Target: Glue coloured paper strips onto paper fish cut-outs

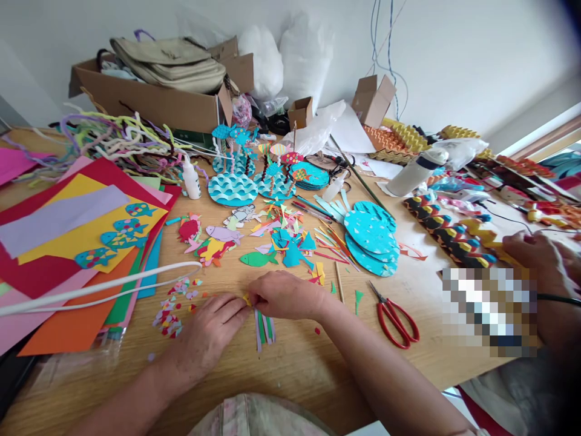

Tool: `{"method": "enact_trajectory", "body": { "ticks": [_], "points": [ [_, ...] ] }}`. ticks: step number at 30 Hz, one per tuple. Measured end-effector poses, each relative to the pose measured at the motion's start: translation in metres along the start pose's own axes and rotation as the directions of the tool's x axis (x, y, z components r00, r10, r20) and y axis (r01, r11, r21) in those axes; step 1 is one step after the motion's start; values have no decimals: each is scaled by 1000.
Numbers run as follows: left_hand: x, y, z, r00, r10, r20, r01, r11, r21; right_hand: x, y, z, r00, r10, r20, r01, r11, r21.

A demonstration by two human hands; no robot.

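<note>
My left hand point(218, 330) and my right hand point(285, 295) meet low at the middle of the table, fingers pinched round a small yellow paper piece point(247, 300), mostly hidden by the fingertips. Purple and green paper strips point(265, 330) lie just below my right hand. Left of my left hand are scattered paper dots point(175, 309). A green paper fish point(258, 259) lies beyond my hands, beside blue paper scraps point(293, 247). Red-handled scissors point(394, 318) rest to the right, and a thin wooden stick point(339, 283) lies between them and the scraps.
Coloured sheets point(68, 242) cover the left side. Behind stand a glue bottle point(191, 178), wave-patterned discs point(233, 189) with paper fish and a cardboard box point(149, 100). Blue discs point(371, 236) lie right of centre. Another person's hands point(538, 254) are at the far right.
</note>
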State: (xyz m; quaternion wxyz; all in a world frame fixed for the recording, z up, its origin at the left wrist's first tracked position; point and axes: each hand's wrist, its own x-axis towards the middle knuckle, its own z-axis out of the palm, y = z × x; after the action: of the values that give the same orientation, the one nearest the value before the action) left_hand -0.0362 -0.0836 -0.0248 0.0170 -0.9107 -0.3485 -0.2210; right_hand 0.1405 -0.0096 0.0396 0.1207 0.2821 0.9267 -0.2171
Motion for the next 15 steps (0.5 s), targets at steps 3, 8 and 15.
{"method": "enact_trajectory", "body": {
  "ticks": [3, 8, 15],
  "points": [
    [0, 0, 0, 1000, 2, 2, -2, 1000, 2, -3, 4, -3, 999, -39, -7, 40, 995, 91],
    [-3, -1, 5, 1000, -8, 3, 8, 1000, -20, -1, 9, -6, 996, -86, -4, 85, 984, 159],
    [-2, -2, 4, 1000, 9, -8, -10, 1000, -28, 13, 12, -7, 990, -106, 94, 98, 991, 86]
  ]
}}
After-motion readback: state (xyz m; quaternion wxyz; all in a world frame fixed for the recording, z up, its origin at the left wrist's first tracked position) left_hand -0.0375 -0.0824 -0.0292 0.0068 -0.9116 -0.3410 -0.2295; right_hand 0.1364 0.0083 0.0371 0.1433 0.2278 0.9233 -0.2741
